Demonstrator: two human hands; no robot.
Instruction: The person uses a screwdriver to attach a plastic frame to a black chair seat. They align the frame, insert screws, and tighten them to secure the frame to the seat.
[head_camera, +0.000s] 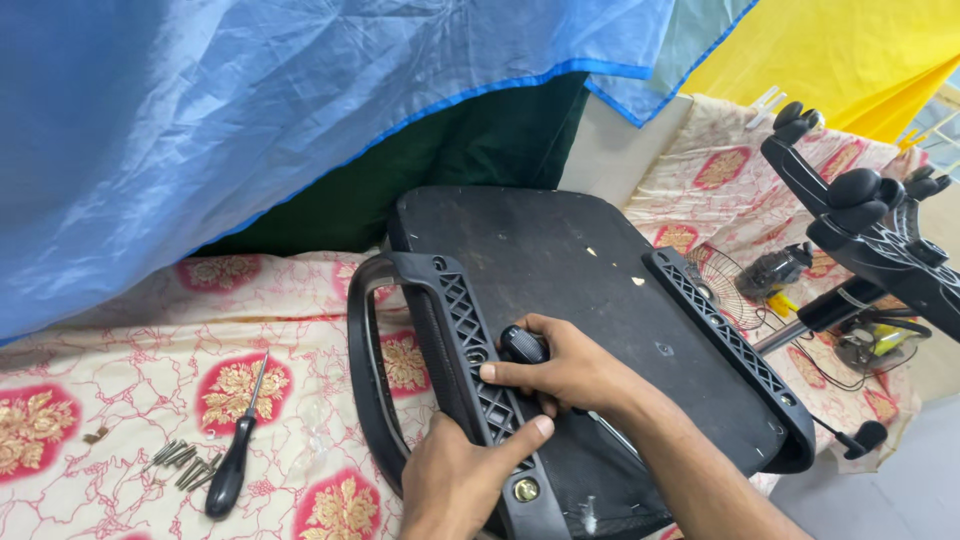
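L hand (455, 480) on armrest (470, 345)

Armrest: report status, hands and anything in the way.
Left hand gripping armrest. Right hand shut on tool handle at the seat base. Nothing blocking.

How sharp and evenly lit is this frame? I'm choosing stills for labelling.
Head view: soft, even light, no hard shadows; right hand and armrest sharp; faint sheen on the blue cloth; chair base bowed at the edge.
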